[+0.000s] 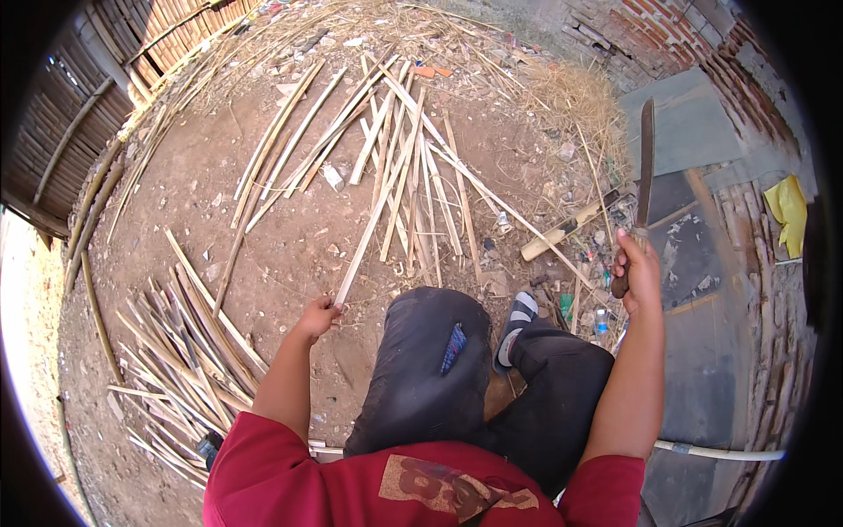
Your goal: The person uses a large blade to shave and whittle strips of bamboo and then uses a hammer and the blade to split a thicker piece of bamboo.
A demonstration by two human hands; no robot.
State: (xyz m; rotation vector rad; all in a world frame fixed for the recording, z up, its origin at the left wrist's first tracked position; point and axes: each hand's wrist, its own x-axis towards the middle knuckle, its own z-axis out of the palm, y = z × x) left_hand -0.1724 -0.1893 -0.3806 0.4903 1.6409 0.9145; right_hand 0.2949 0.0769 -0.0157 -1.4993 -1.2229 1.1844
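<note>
My left hand (318, 318), fingers closed, grips the near end of a long pale bamboo strip (362, 249). The strip slants away over the ground, and its far part lies among a loose heap of similar strips (457, 211). On the right, my right hand (638, 268) is wrapped round the handle of a machete (646, 167). Its long dark blade points upward, apart from the strip. Between my hands are my bent legs in dark trousers (421, 360), the left knee showing a blue patch. A sandalled foot (516, 332) in a striped sock rests on the soil.
A thick bundle of split strips (189, 342) lies at my left. Right of the heap is a short bamboo length (540, 249), with a small plastic bottle (601, 321) nearer me. Straw (575, 105), grey sheets (680, 123) and a yellow cloth (788, 213) lie along the right.
</note>
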